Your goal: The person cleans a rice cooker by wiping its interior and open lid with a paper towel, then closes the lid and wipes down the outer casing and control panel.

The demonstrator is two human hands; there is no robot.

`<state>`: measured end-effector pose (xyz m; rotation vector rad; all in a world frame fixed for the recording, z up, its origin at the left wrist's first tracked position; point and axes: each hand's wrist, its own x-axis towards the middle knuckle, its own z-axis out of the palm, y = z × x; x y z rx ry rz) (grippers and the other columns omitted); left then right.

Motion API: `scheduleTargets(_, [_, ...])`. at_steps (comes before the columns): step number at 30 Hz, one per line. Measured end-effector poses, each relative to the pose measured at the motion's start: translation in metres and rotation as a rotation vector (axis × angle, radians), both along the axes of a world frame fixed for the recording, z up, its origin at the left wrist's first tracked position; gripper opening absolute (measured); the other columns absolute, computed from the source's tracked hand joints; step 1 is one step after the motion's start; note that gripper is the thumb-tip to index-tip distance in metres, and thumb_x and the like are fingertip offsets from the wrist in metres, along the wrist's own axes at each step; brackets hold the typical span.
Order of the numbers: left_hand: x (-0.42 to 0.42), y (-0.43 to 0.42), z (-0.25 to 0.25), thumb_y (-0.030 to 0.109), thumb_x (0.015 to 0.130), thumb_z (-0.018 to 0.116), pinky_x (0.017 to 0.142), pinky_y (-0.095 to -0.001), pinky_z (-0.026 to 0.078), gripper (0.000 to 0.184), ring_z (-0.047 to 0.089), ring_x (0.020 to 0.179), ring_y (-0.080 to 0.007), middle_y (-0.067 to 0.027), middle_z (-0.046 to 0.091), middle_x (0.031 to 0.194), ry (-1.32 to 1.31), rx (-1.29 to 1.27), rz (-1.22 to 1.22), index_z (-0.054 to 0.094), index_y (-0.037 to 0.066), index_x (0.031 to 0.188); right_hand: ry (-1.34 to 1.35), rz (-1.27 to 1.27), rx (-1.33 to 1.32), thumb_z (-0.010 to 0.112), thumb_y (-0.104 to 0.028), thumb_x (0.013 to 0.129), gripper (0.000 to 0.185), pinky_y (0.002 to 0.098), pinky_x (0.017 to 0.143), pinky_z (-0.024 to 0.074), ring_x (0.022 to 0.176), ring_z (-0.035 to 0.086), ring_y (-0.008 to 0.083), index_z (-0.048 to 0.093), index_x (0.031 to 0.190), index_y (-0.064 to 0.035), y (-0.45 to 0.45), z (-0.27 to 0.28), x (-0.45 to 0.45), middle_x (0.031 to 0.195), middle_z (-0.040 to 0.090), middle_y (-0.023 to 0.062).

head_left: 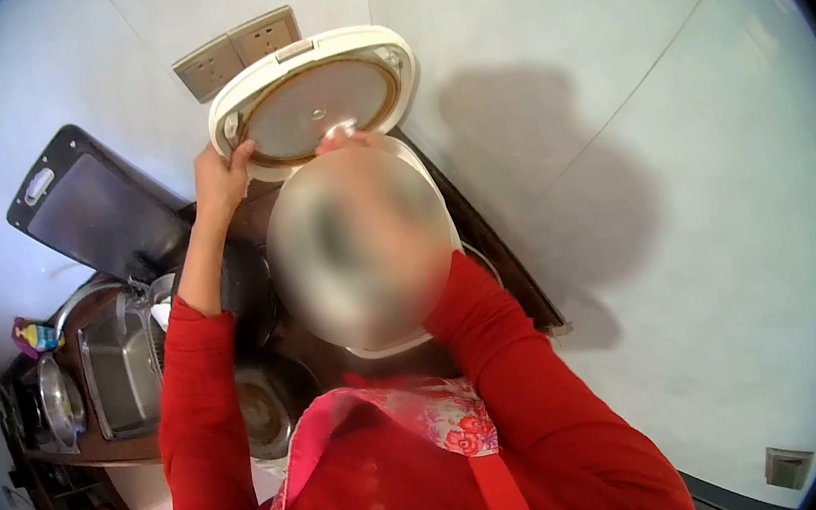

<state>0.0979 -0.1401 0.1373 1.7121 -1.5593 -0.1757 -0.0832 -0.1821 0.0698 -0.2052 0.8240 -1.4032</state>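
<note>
A white rice cooker (pixel 431 174) stands on the counter with its lid (pixel 381 38) raised. The metal inner plate (pixel 315 104) of the lid faces me, with a brownish ring around its edge. My left hand (pixel 223 180) grips the lid's lower left rim, thumb on the inner side. My right hand (pixel 349 144) is at the lower edge of the plate, fingers bunched beside a shiny spot. Whether it holds anything small there I cannot make out. A round blur covers most of the cooker body and my right wrist, so the inside of the pot is hidden.
Wall sockets (pixel 237 53) sit behind the lid. A dark cutting board (pixel 100 204) leans on the wall at left. Dark pans (pixel 269 402) stand left of the cooker. Farther left are a steel sink (pixel 125 373) and a metal bowl (pixel 60 400). Tiled wall rises close at right.
</note>
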Motion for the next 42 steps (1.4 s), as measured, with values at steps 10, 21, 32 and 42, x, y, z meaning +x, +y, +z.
scheduleTargets(10, [-0.006, 0.005, 0.005, 0.02, 0.087, 0.066, 0.076, -0.0398, 0.049, 0.031, 0.065, 0.088, -0.0391, -0.0241, 0.067, 0.091, -0.001, -0.027, -0.026, 0.062, -0.005, 0.105, -0.153, 0.038, -0.239, 0.067, 0.002, 0.083, 0.023, 0.0358, 0.051, 0.0589, 0.066, 0.066, 0.0252, 0.048, 0.096, 0.0055, 0.014, 0.076, 0.03, 0.085, 0.061, 0.0173])
scheduleTargets(21, [0.004, 0.005, -0.004, 0.038, 0.09, 0.065, 0.069, -0.0347, 0.05, 0.045, 0.065, 0.076, -0.0196, -0.0182, 0.069, 0.081, -0.075, -0.058, -0.035, 0.064, -0.006, 0.1, 0.053, -0.188, -0.428, 0.065, 0.0, 0.086, 0.016, 0.0321, 0.047, 0.0552, 0.065, 0.063, 0.0206, 0.05, 0.088, 0.003, -0.005, 0.086, 0.004, 0.081, 0.06, 0.0139])
scheduleTargets(32, [-0.005, 0.008, 0.005, 0.017, 0.09, 0.065, 0.075, -0.0359, 0.049, 0.027, 0.066, 0.084, -0.0238, -0.019, 0.069, 0.091, 0.071, 0.054, -0.032, 0.062, -0.004, 0.106, -0.055, 0.029, -0.418, 0.065, -0.003, 0.087, 0.015, 0.0298, 0.041, 0.0499, 0.055, 0.061, 0.0186, 0.051, 0.087, 0.0001, 0.022, 0.097, 0.035, 0.077, 0.06, 0.0116])
scheduleTargets(42, [-0.004, 0.011, 0.004, 0.023, 0.09, 0.065, 0.078, -0.0371, 0.049, 0.033, 0.065, 0.086, -0.0295, -0.0225, 0.068, 0.092, 0.024, 0.032, -0.031, 0.061, -0.006, 0.105, -0.104, -0.234, -0.426, 0.064, -0.004, 0.089, 0.016, 0.0299, 0.053, 0.0505, 0.067, 0.059, 0.0169, 0.049, 0.096, -0.0027, 0.001, 0.081, -0.032, 0.087, 0.06, 0.0096])
